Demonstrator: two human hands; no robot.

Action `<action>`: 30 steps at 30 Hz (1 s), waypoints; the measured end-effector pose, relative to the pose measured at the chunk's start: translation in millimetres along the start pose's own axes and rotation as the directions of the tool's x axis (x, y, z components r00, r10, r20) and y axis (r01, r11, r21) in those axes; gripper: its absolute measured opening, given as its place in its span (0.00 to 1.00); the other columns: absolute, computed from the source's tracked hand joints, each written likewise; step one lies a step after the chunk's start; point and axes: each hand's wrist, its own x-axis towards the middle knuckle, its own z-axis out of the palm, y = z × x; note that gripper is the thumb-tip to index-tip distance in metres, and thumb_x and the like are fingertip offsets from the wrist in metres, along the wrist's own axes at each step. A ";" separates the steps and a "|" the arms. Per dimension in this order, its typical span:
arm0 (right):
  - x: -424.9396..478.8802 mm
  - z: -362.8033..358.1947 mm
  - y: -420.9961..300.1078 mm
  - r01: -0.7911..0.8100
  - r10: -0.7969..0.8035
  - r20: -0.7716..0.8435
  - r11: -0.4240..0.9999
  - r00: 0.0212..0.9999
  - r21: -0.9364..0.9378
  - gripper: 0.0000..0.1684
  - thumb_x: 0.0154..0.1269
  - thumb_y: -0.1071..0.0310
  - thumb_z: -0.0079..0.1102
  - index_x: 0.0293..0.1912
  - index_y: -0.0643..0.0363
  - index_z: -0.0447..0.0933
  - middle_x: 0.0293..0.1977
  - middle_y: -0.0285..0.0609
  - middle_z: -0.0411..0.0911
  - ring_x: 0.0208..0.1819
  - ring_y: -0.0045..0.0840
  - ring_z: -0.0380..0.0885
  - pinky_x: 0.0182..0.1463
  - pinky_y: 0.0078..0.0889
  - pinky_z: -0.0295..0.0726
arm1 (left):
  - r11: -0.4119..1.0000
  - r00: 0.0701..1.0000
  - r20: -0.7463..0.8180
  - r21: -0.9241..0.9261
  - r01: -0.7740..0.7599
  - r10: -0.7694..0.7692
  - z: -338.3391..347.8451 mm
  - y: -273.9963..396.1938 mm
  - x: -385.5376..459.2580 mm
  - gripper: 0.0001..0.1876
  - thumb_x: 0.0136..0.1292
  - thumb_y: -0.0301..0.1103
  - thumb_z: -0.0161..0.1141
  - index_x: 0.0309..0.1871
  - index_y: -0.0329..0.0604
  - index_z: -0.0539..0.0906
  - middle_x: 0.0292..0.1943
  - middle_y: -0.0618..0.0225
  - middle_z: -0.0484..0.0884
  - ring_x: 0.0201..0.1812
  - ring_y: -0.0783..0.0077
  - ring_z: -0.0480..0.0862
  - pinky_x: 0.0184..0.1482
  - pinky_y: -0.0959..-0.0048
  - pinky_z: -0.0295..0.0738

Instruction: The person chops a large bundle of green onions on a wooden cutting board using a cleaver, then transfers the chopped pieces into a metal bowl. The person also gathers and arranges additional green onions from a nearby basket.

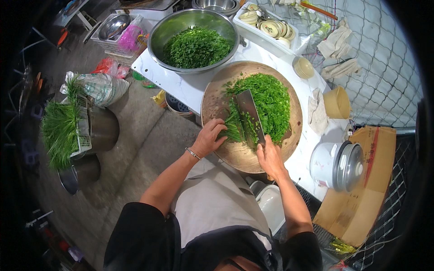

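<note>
A round wooden chopping board (pixel 234 156) lies on the white table, with a heap of chopped green herbs (pixel 271 101), likely chives or scallions, over its far and right parts. My right hand (pixel 271 155) grips the handle of a cleaver (pixel 249 113), its broad blade tilted and dotted with green bits. To the blade's left lies a small bunch of uncut green stalks (pixel 232 127). My left hand (pixel 211 137) rests at the board's left edge with its fingers on those stalks. Beyond the board stands a steel bowl (pixel 156 40) of chopped greens.
A white bin (pixel 251 28) of small dishes, stacked bowls (pixel 302 67), a cloth (pixel 317 111), a tan tub (pixel 336 102) and a rice cooker (pixel 334 166) line the table (pixel 183 86). On the left, long green stalks (pixel 61 132) lie across a basket (pixel 83 123) on a metal pot (pixel 105 128).
</note>
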 end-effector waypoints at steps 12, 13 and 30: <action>10.9 37.6 8.4 0.026 -0.013 0.088 0.990 0.996 -0.140 0.23 0.75 0.64 0.52 0.60 0.71 0.68 0.29 0.66 0.82 0.34 0.62 0.83 0.41 0.64 0.81 | 0.997 1.000 0.016 0.077 -0.007 0.006 -1.2 10.4 2.5 0.14 0.59 0.30 0.71 0.47 0.42 0.83 0.49 0.61 0.81 0.54 0.54 0.82 0.59 0.59 0.78; 11.8 38.4 12.4 0.018 -0.006 0.088 0.991 0.996 -0.133 0.24 0.75 0.64 0.52 0.61 0.72 0.68 0.29 0.66 0.82 0.34 0.63 0.83 0.41 0.64 0.81 | 0.996 1.000 0.016 0.083 -0.016 0.014 1.0 9.4 1.5 0.14 0.59 0.30 0.71 0.47 0.42 0.83 0.49 0.61 0.81 0.54 0.54 0.81 0.59 0.59 0.78; 22.9 13.7 30.4 -0.013 0.014 -0.026 0.999 1.000 0.035 0.22 0.74 0.65 0.54 0.60 0.71 0.69 0.32 0.66 0.83 0.37 0.62 0.83 0.45 0.61 0.80 | 0.999 0.999 0.022 0.019 0.029 -0.030 20.4 -11.3 33.8 0.26 0.54 0.36 0.72 0.57 0.43 0.78 0.59 0.52 0.76 0.65 0.44 0.74 0.68 0.52 0.71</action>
